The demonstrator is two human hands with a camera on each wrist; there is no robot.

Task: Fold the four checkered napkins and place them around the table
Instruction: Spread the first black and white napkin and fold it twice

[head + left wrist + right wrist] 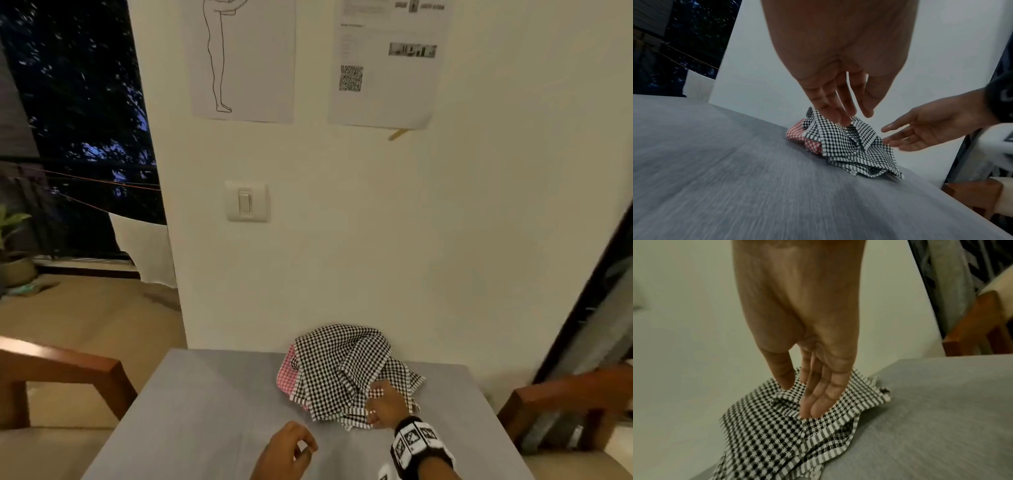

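Item: a crumpled heap of checkered napkins (346, 370) lies at the far edge of the grey counter (205, 404), right of centre, against the wall (376, 240). Black-and-white cloths lie uppermost; a red-and-white one (287, 371) shows at the heap's left side. None is folded.

Right hand (385, 406): over the near right part of the heap, fingers (818, 402) straight and close together, tips touching a striped hem. No grip seen.

Left hand (287, 452): above the bare counter, near of the heap, holding nothing. Its fingers (830, 105) hang loosely, slightly curled.

Surroundings: wooden chair (68, 373) at left, another (568, 394) at right; light switch (246, 202) and two paper sheets (380, 61) on the wall.
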